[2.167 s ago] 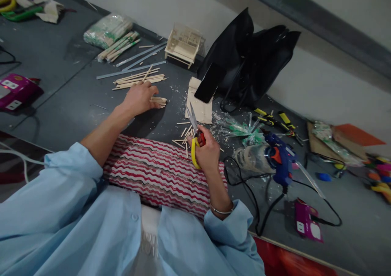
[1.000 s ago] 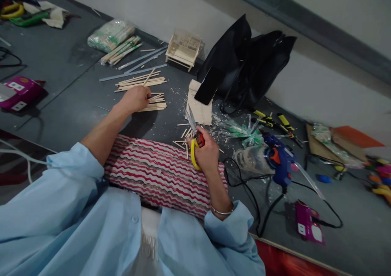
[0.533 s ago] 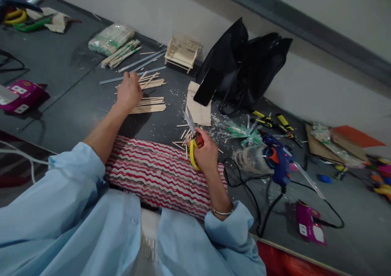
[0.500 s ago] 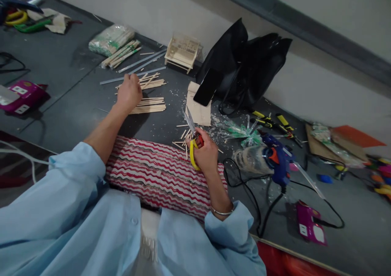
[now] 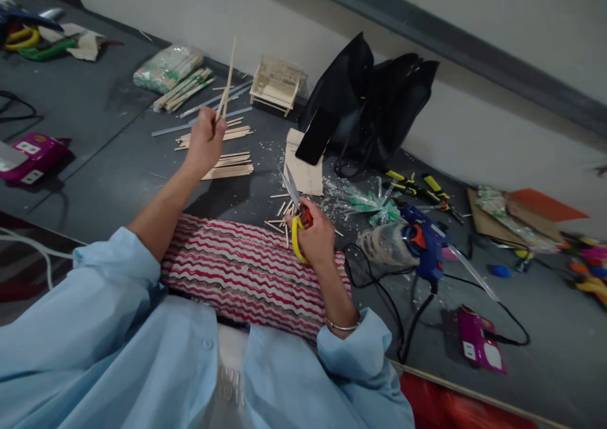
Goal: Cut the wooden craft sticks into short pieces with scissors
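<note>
My left hand (image 5: 207, 136) is closed on a few thin wooden sticks (image 5: 228, 84), which point upward above the table. Beneath and beside it lie two bundles of similar sticks, an upper bundle (image 5: 239, 131) and a lower bundle (image 5: 232, 167). My right hand (image 5: 317, 236) grips scissors (image 5: 294, 192) with yellow and red handles, their blades parted and pointing away from me. Short cut stick pieces (image 5: 281, 217) lie beside the scissors. A small wooden model (image 5: 277, 86) stands at the back.
A black bag (image 5: 374, 106) leans on the wall, with a phone (image 5: 317, 136) and brown paper (image 5: 303, 179) before it. At right are a blue glue gun (image 5: 429, 245), its cables, pliers (image 5: 427, 188) and a purple power box (image 5: 480, 340). A striped cushion (image 5: 246, 277) lies at the table's front.
My left hand has lifted a few sticks from the upper bundle, and they now stand upright in its fingers. The right hand keeps its hold on the scissors, hardly moving.
</note>
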Tool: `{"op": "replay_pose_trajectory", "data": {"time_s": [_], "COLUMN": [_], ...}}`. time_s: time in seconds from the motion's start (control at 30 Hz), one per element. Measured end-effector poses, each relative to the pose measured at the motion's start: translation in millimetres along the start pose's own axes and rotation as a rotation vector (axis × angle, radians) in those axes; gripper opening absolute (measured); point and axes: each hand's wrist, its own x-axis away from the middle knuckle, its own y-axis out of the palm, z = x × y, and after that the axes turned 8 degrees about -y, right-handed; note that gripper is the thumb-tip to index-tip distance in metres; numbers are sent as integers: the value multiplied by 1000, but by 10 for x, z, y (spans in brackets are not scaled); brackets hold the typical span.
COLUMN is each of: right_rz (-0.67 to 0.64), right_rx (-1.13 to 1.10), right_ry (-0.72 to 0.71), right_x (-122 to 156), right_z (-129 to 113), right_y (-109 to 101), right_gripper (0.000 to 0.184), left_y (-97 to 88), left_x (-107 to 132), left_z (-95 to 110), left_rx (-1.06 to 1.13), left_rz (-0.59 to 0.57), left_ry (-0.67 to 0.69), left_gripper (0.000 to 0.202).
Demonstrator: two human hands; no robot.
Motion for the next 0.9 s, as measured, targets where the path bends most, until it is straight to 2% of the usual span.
{"op": "replay_pose_trajectory", "data": {"time_s": [0.1, 0.2, 0.3, 0.4, 0.53, 0.67, 0.9], "right_rz": [25, 37, 27, 16, 12, 7, -1], "right_rx": [-11, -18, -22, -29, -27, -22, -24], "right_ry": [3, -6, -33, -40, -42, -44, -41], "right_x": [-3, -9, -12, -13, -11, -7, -7], "right_z": [-1, 5, 11, 11, 11, 15, 19], "right_y": [2, 2, 1, 3, 5, 5, 8], "right_gripper": [47, 46, 45, 45, 45, 46, 45], "left_y": [89, 227, 350, 396, 325, 259, 452], "left_x": [189, 359, 442, 457, 459, 470, 499], "left_z": [228, 377, 419, 420, 439, 441, 396], "left_rx": [367, 792, 1243, 1483, 1493, 1417, 1340], "left_rz": [-126, -283, -433, -492, -490, -513, -673], "left_ry": [-3, 21, 39, 1, -16, 32, 6], "left_gripper": [37, 27, 20, 23, 34, 31, 20]}}
